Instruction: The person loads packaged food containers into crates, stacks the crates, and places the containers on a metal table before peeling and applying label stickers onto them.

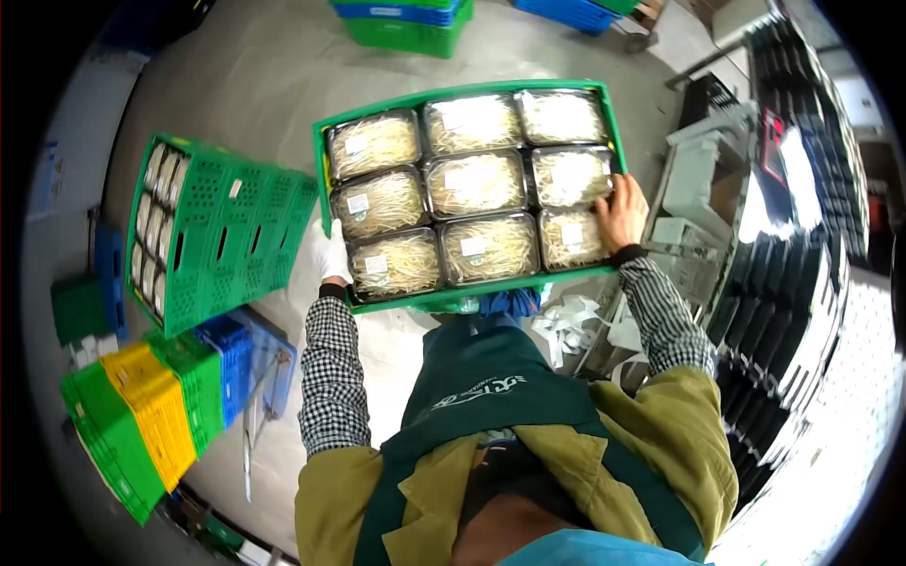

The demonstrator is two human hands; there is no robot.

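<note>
A green plastic crate (491, 286) is held in front of me, filled with rows of packs (475, 183). Each is a dark tray under clear cover, with a white label and pale thin strands inside that look like bean sprouts. My left hand (330, 253), in a white glove, grips the crate's near left side, its fingers partly hidden by the rim. On the right, my bare right hand (623, 213) is wrapped over the rim, its fingertips by the packs at that edge.
Left of me is a stack of green crates (226, 226) with similar packs. Nearer, green, yellow (151, 406) and blue crates stand beside a blue trolley (274, 373). More crates (406, 28) sit ahead. Stacked black trays (783, 274) and a grey machine (698, 184) line my right.
</note>
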